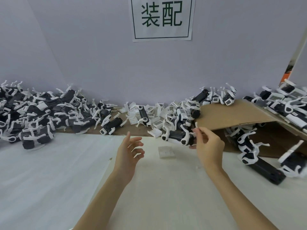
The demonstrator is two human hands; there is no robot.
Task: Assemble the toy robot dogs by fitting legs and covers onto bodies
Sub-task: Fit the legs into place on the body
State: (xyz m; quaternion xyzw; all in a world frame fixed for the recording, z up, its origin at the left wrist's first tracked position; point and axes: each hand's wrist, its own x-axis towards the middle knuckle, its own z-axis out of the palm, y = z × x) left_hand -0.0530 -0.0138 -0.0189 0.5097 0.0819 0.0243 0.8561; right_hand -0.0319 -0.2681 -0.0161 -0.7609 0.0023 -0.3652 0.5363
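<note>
Nearest to us, two bare forearms rise from the bottom of the frame over the white foam-covered surface (49, 171). Our left hand (128, 152) hangs at centre with fingers spread and relaxed, its grip released and holding nothing. Our right hand (208, 146) sits just right of centre, its fingers curled round one end of a toy robot dog (178, 136) and pinching a thin white leg (196, 126) that sticks up above the fingertips. That dog has a black body with white rounded joints; its long axis runs roughly left to right, tilted a little down toward the right, with the far end pointing to the left of the frame.

Between the hands a small white flat cover (166, 152) lies on the surface, apart from both.

At the top centre a paper sign (162, 19) on the pale wall reads "装配" in dark green characters inside a thin frame.

Along the wall we see a large heap of dogs (38, 113) at the left, a pile of white covers (149, 115) in the middle, some with barcode-like labels too small to read, and more dogs at the right on and under a cardboard sheet (232, 115).
</note>
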